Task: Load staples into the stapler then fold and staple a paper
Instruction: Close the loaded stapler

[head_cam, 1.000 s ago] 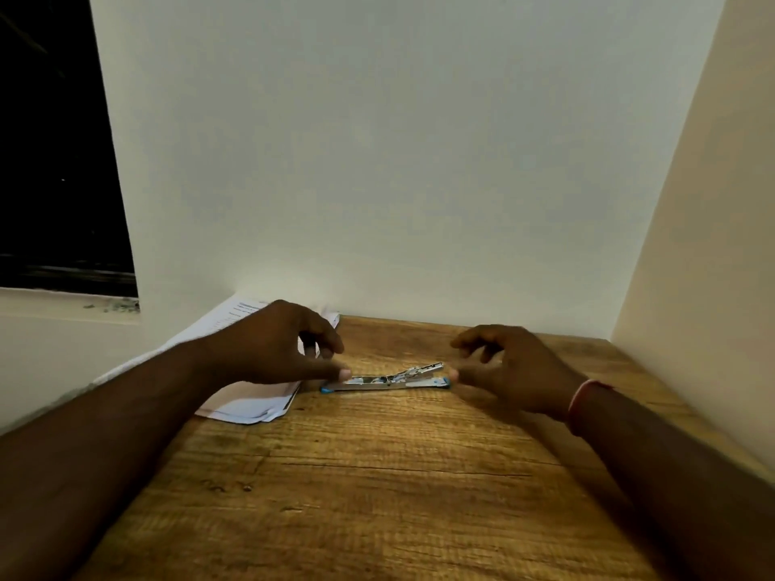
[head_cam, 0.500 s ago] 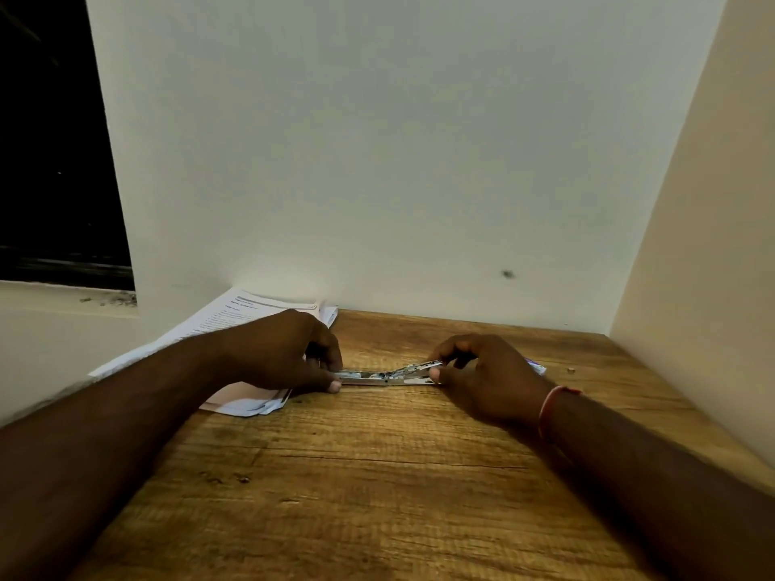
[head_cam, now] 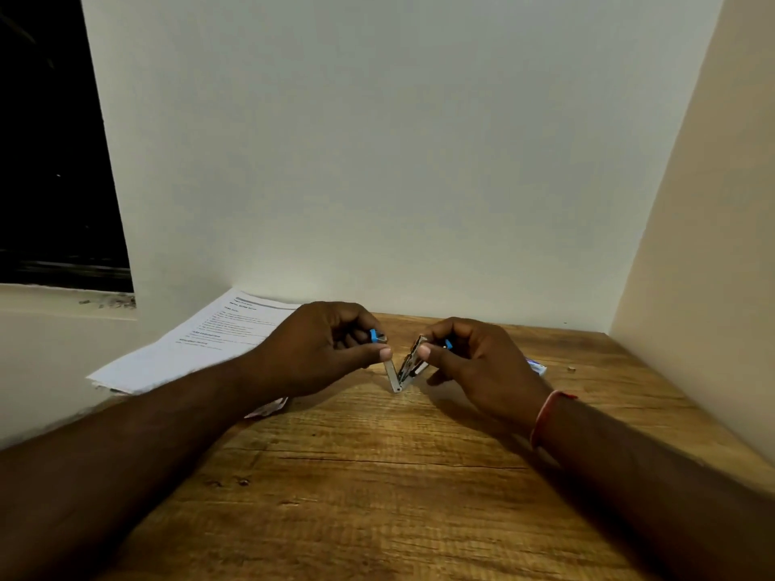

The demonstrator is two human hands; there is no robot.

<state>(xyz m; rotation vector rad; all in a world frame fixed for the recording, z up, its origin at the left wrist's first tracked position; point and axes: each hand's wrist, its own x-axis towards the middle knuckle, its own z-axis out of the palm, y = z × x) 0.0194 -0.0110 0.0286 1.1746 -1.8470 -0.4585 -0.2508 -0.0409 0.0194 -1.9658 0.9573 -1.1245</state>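
A small metal stapler (head_cam: 401, 368) with blue ends is swung open into a V, its hinge pointing down just above the wooden table (head_cam: 377, 475). My left hand (head_cam: 323, 348) pinches the left arm of the stapler near its blue tip. My right hand (head_cam: 474, 362) pinches the right arm, thumb on the metal channel. A stack of printed paper (head_cam: 201, 341) lies at the table's left rear corner, partly under my left forearm. A small blue-and-white box (head_cam: 537, 366) peeks out behind my right hand.
White walls close the table in at the back and on the right. A dark window with a ledge (head_cam: 63, 304) is at the left. A tiny object (head_cam: 570, 369) lies near the right rear of the table.
The stapler lay flat on the table between my hands. Both hands have taken hold of its ends, lifted it and folded it into a V.
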